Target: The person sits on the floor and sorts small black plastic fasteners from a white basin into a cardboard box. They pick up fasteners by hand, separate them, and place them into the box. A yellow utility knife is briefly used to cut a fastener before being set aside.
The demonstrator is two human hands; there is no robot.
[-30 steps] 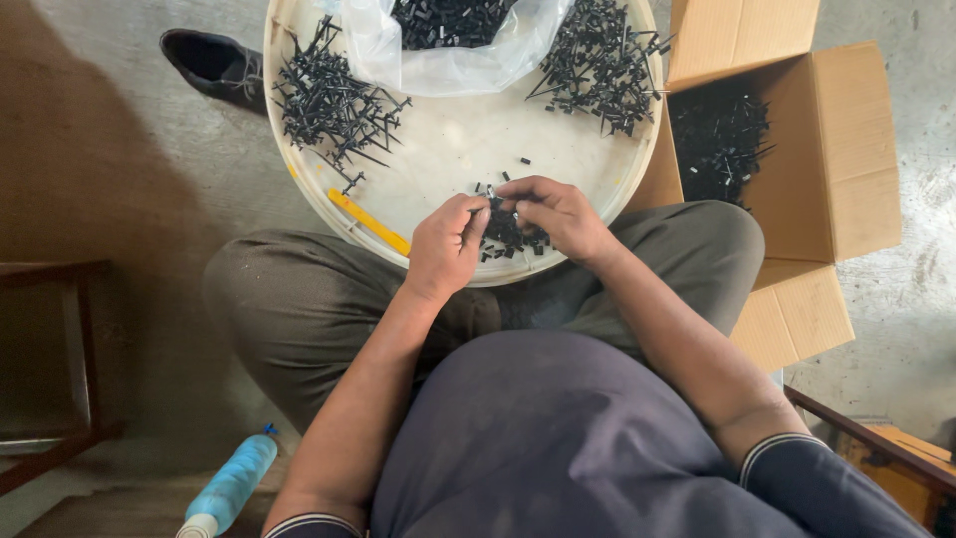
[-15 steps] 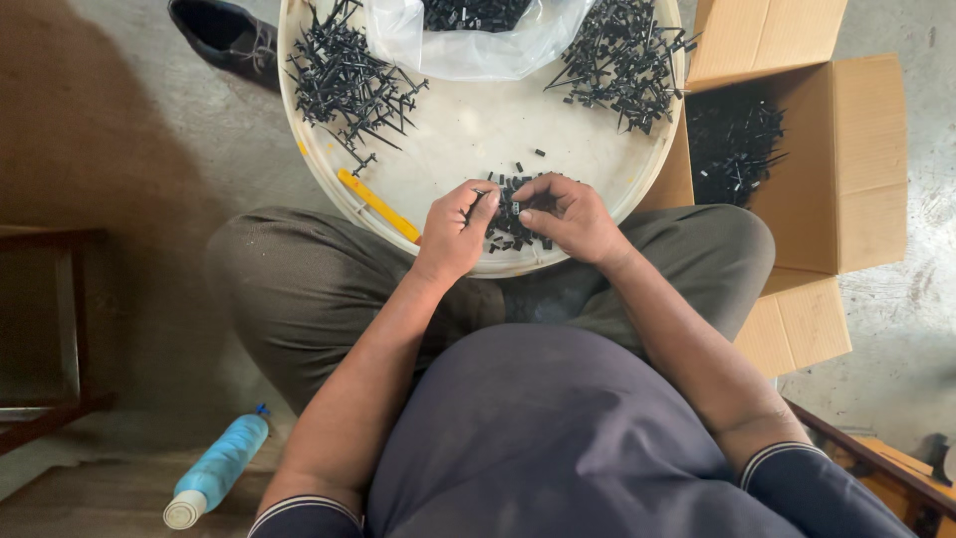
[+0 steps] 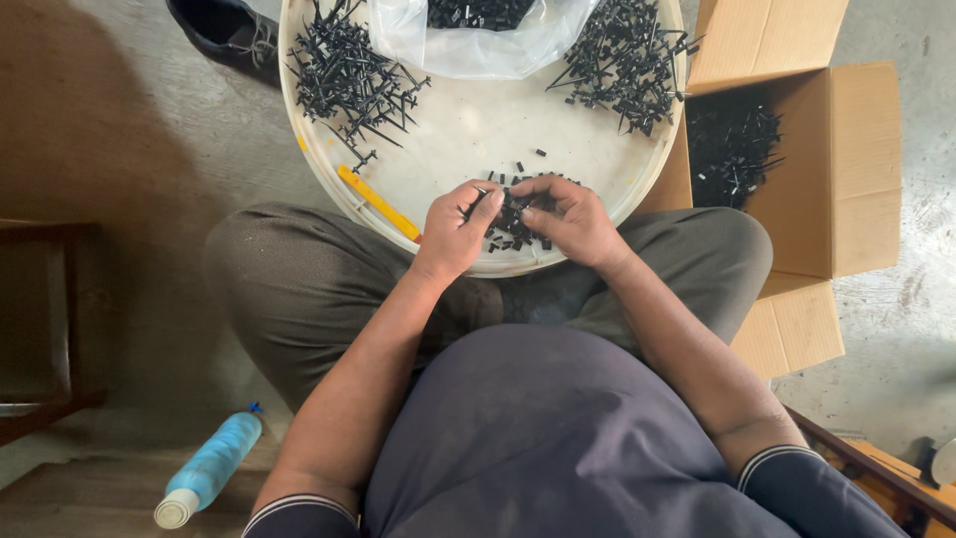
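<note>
A round white tray (image 3: 468, 130) rests against my knees and carries black plastic parts. My left hand (image 3: 458, 231) and my right hand (image 3: 565, 214) meet over the tray's near edge. Both pinch small black pieces (image 3: 510, 213) from a little heap between them. A pile of spiky black parts (image 3: 344, 75) lies at the tray's far left. Another pile (image 3: 625, 55) lies at the far right. A clear plastic bag (image 3: 478, 40) holding more black parts sits at the far middle. A yellow stick (image 3: 378, 202) lies on the tray to the left of my left hand.
An open cardboard box (image 3: 797, 159) with black parts inside stands to the right of the tray. A black shoe (image 3: 221, 28) is at the far left. A blue bottle (image 3: 209, 468) lies on the floor by my left leg. Dark wooden furniture (image 3: 40, 319) stands at the left.
The view has shifted, so the tray and hands sit a little lower and further right in the picture. My fingers keep working the small black pieces at the tray's near edge.
</note>
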